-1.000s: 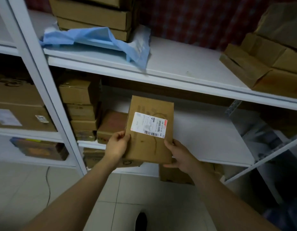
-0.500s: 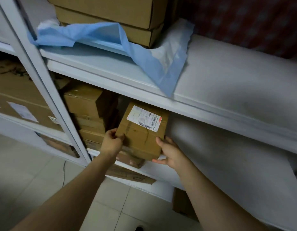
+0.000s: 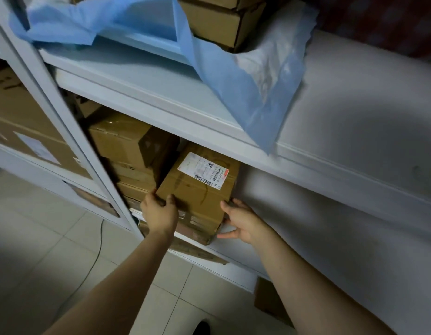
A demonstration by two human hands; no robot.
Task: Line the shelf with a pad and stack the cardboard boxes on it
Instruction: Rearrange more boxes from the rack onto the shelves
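A brown cardboard box with a white barcode label [image 3: 200,189] lies on top of another box [image 3: 197,232] on the middle white shelf [image 3: 306,228]. My left hand [image 3: 160,211] grips its near left corner. My right hand [image 3: 241,221] touches its near right corner with relaxed fingers. To the left of it stands a stack of several brown boxes [image 3: 122,141]. On the upper shelf [image 3: 354,117] a blue pad [image 3: 245,93] lies rumpled under more cardboard boxes [image 3: 219,22], one corner hanging over the shelf edge.
A white upright post [image 3: 64,131] separates this bay from the left one, which holds large boxes [image 3: 21,131]. A flat cardboard piece [image 3: 197,252] pokes out below the middle shelf. A box [image 3: 270,303] stands on the tiled floor [image 3: 52,250].
The labelled box has gone from in front of the shelf into the middle shelf, onto another box. My head has moved closer. My right hand has loosened at the box's corner.
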